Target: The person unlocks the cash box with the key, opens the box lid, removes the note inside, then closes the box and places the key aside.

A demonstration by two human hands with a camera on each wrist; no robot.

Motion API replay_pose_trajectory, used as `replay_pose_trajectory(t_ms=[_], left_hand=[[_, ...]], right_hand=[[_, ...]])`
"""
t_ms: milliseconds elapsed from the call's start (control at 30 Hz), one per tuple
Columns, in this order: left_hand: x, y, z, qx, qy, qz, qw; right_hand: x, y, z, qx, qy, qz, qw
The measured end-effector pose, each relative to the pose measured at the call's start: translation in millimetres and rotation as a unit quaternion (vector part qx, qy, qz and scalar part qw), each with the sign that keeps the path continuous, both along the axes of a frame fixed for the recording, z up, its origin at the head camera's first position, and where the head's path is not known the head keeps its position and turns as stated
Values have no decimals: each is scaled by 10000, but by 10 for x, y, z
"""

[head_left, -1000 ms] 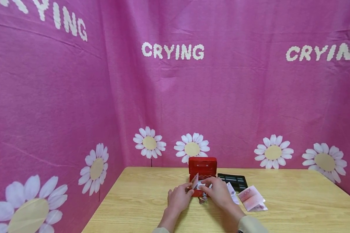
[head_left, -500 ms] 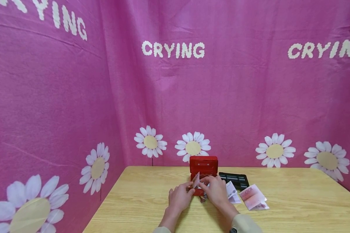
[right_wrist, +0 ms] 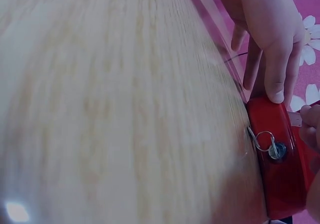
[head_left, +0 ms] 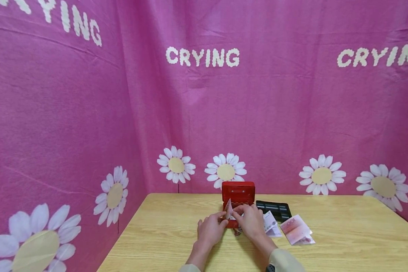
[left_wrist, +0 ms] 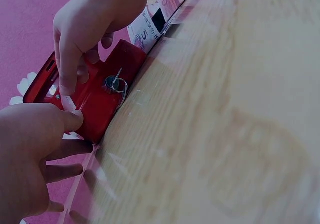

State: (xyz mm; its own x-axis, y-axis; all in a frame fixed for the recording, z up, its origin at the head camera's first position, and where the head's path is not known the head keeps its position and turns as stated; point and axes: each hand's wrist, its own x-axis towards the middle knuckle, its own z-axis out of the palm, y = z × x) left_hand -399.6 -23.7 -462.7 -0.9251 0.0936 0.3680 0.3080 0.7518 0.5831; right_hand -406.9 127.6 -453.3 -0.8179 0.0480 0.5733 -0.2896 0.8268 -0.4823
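Note:
A small red cash box (head_left: 232,223) stands on the table with its lid (head_left: 238,192) raised. My left hand (head_left: 210,229) is at its left front corner. The thumb rests on the rim and the index finger reaches over the side; the other fingers stretch down beside the box in the left wrist view. My right hand (head_left: 252,223) is over the box and pinches a pink banknote (head_left: 229,210), which stands upright at the left inside. Keys on a ring (right_wrist: 266,140) hang from the front lock (right_wrist: 277,150). The box's inside is mostly hidden by my hands.
A black compartment tray (head_left: 274,210) lies to the right of the box. Before it are a folded purplish banknote (head_left: 271,224) and a folded pink 100 banknote (head_left: 297,229). The wooden table (head_left: 353,234) meets a pink flowered cloth wall (head_left: 272,132) behind.
My right hand has moved slightly left to the upright banknote and now pinches it. My left hand stays at the box corner. The whole view has shifted slightly.

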Motion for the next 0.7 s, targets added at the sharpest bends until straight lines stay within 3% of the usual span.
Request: replay_pose_trajectory(t_ms=[233,533,700], left_hand=[[11,-1,-1,-52,65,29,10000],[1,-7,2,12,-58,43,10000],[-14,2,-12,96,-147,50,9998]], right_hand=[[14,11,-13,-257,104,59,9996],[63,67,-6,-806,659,275,9942],[110,126,14,-1257,496,314,9903]])
